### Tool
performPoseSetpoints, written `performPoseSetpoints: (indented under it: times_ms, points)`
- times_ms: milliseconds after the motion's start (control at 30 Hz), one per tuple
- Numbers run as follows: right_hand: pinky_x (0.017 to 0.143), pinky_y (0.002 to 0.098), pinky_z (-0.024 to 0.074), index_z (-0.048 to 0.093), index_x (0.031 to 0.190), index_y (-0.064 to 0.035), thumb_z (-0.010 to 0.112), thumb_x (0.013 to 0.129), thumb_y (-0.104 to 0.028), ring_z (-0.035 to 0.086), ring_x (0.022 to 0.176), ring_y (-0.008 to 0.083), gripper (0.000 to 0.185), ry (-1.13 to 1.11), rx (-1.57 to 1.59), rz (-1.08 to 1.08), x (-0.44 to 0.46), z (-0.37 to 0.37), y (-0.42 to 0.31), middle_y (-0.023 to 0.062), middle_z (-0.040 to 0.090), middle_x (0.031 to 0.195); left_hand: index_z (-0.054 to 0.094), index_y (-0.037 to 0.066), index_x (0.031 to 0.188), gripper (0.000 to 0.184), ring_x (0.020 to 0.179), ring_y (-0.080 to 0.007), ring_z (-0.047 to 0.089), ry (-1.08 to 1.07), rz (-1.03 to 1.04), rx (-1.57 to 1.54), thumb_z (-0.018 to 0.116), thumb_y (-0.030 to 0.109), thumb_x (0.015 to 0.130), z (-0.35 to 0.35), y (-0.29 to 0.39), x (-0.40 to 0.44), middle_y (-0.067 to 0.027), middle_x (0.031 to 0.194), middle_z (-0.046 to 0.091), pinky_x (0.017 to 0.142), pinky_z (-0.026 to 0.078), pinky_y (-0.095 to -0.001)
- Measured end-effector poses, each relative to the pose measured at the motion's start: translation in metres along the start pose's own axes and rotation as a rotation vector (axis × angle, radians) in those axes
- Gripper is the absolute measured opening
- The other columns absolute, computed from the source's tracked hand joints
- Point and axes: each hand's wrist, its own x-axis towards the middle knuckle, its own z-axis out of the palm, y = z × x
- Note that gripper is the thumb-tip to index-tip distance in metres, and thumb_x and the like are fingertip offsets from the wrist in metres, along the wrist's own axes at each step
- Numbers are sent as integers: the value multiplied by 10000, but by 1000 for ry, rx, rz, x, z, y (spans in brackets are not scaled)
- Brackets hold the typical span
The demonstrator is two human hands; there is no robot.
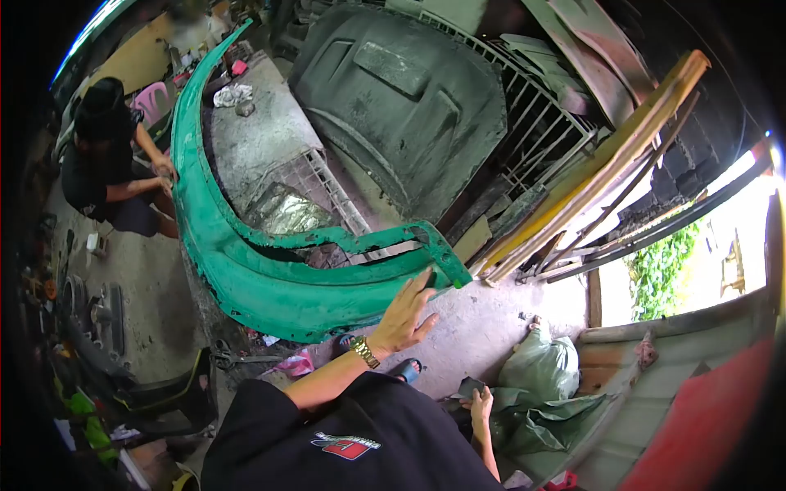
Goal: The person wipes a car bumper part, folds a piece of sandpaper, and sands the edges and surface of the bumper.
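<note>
A long curved green car bumper [270, 286] with dark, worn edges stretches in front of me. My left hand [405, 315], with a gold watch on the wrist, reaches to the bumper's near right end. Its fingers are extended and spread, and the fingertips are at the edge of the green surface. A small dark patch shows by the fingertips; I cannot tell whether it is a separate piece. Lower right, away from the bumper, my right hand [480, 404] pinches a thin dark sheet [470, 386] that looks like sandpaper.
A co-worker [102, 155] sits at the left with both hands at the bumper's far side. Behind it lean a dark car hood [401, 106] and a metal rack [540, 123]. A full greenish sack [542, 367] stands right. Black car parts [164, 401] lie lower left.
</note>
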Motion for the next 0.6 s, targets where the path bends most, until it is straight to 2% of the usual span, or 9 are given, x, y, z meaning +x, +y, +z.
performPoseSetpoints:
  times_ms: [67,167,233,267,400,467,600]
  points:
    - [394,279,494,467,1024,26,510,921,-74,653,530,235,150,-16,1,10,-3,7,0,106,538,813,258,8,1428,719,1365,-370,285,-115,-60,194,611,264,857,-6,2,6,-213,1493,262,1120,236,-461]
    - [394,280,495,464,1024,28,513,921,-66,655,532,237,148,-46,-51,34,1,16,-6,110,537,816,262,-3,1426,707,1378,-340,273,-182,-89,223,563,334,882,-12,5,14,-198,1495,268,1134,202,-456]
    - [404,251,492,483,1117,26,503,930,-76,658,543,233,214,-60,-80,42,1,25,-14,131,581,908,285,-2,1416,681,1370,-325,293,-170,-106,245,548,344,892,-17,5,15,-182,1492,284,1130,217,-452]
    - [396,252,486,482,1122,25,505,928,-69,657,541,232,216,-99,-112,21,7,27,-14,111,592,823,308,-2,1406,657,1362,-309,314,-172,-106,261,533,353,901,-21,4,13,-167,1489,300,1126,231,-448]
    - [388,261,481,489,1108,22,500,927,-63,656,541,235,200,-135,-95,14,22,33,-14,104,601,780,319,9,1407,638,1358,-297,326,-179,-150,318,534,332,900,-40,-6,-21,-158,1479,326,1114,252,-454]
    - [380,269,475,498,1089,18,498,926,-59,655,539,238,180,-180,-154,21,28,32,-13,117,611,804,364,-9,1378,628,1337,-315,357,-225,-243,422,555,324,882,-65,-14,-53,-167,1461,355,1103,264,-464]
    - [378,272,475,504,1072,15,494,925,-58,653,536,239,164,-149,-122,70,28,35,-17,127,621,821,439,-36,1320,582,1296,-337,398,-91,-501,559,514,364,904,-120,-36,-117,-216,1392,430,1071,289,-491]
